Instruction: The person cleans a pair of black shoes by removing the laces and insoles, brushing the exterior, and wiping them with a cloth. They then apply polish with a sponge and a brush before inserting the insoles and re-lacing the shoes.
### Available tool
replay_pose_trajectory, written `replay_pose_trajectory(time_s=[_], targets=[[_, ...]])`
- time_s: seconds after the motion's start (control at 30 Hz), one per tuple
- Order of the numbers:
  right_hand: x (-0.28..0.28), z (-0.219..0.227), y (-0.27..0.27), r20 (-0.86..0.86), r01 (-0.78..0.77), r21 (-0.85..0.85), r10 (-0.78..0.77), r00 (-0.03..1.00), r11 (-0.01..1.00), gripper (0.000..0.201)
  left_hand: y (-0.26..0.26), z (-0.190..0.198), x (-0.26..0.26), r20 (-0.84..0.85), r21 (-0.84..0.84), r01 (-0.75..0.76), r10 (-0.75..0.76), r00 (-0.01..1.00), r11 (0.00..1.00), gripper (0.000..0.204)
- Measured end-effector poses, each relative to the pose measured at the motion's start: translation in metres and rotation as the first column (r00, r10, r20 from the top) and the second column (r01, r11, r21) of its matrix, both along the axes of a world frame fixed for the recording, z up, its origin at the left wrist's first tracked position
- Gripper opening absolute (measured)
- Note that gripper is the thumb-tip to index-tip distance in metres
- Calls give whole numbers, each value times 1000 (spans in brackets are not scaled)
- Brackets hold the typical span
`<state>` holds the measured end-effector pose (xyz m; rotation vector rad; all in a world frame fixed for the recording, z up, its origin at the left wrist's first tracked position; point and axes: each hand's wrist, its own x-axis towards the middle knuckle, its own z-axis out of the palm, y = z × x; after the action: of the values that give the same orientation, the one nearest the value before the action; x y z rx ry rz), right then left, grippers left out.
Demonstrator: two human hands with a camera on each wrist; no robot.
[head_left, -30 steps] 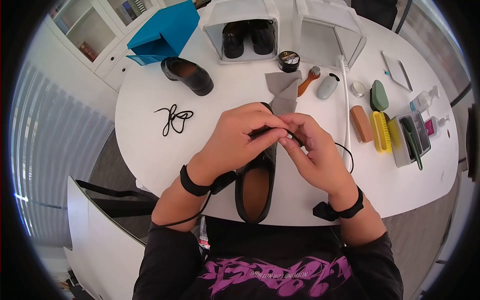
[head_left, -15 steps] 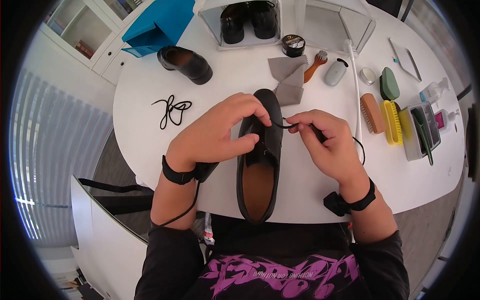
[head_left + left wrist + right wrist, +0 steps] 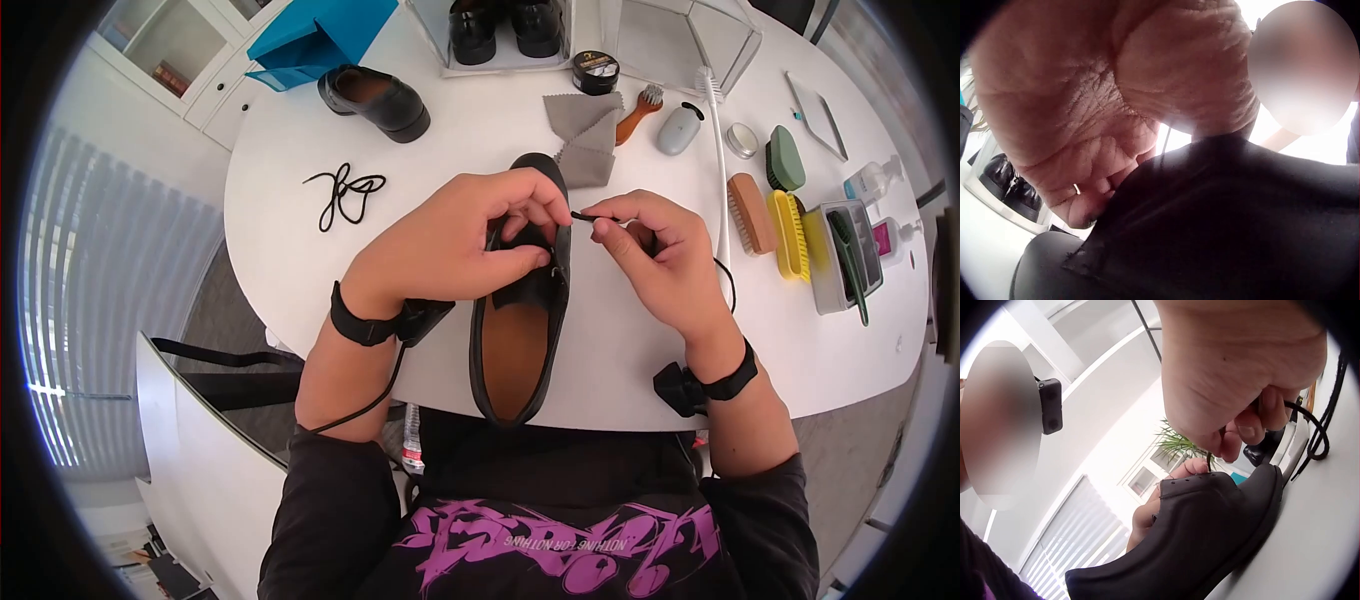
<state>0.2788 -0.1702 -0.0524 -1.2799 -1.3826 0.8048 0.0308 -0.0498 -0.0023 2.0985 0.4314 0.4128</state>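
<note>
Black shoe: smooth, matte leather, low-cut, tan lining visible through the opening; small round eyelets along the flap show in the right wrist view. It lies on the white table directly in front of the person, toe pointing away, heel at the near edge. Black lace: thin round cord, running from the eyelet area out to the right, with a slack loop trailing on the table behind the right hand.

Surface: oval white tabletop, glossy. A second black shoe lies at far left beside a blue folder; a loose black lace lies coiled well apart to the left. A grey cloth, folded with pointed corners, touches the shoe's toe. At right sit a wooden brush, a yellow brush and a green-backed brush. A clear box at the far edge holds a pair of black shoes. White cabinets and slatted blinds line the room at left.

Grip: left hand curls over the shoe's upper, fingers and thumb clasping the eyelet flap. Right hand pinches the lace end between thumb and forefinger, other fingers curled, just beside the left fingertips
</note>
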Motion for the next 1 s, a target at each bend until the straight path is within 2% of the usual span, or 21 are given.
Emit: replay_pose_trajectory(time_s=[0.03, 0.17, 0.23, 0.37, 0.53, 0.63, 0.77, 0.83, 1.0], targets=[[-1, -3, 1, -12, 12, 56, -12, 1000, 998, 9, -2, 1, 1, -26, 1, -14, 14, 1000, 1000, 47], [0, 0, 2, -6, 31, 79, -31, 1000, 996, 8, -2, -1, 2, -13, -1, -30, 30, 999, 1000, 49], [4, 6, -2, 47, 18, -10, -17, 999, 1000, 5, -2, -3, 2, -18, -21, -67, 67, 998, 998, 49], [5, 3, -1, 64, 14, 32, -16, 998, 999, 7, -3, -2, 3, -19, -38, -80, 80, 997, 996, 50], [6, 2, -1, -66, -4, -14, 3, 998, 1000, 7, -2, -3, 3, -12, -11, -83, 83, 996, 996, 50], [8, 0, -3, -86, -43, -37, 40, 996, 998, 8, -2, -4, 4, 1, -3, -76, 76, 997, 997, 50], [6, 2, -3, -61, -51, -65, 47, 997, 997, 8, -2, -4, 4, 13, -37, -74, 74, 997, 997, 49], [5, 2, -2, -24, -43, -65, 42, 999, 997, 8, -1, -5, 4, 3, 40, -85, 85, 996, 996, 49], [3, 0, 0, -51, -9, -84, 5, 999, 996, 8, -3, -6, 5, 25, 23, -81, 80, 996, 996, 49]])
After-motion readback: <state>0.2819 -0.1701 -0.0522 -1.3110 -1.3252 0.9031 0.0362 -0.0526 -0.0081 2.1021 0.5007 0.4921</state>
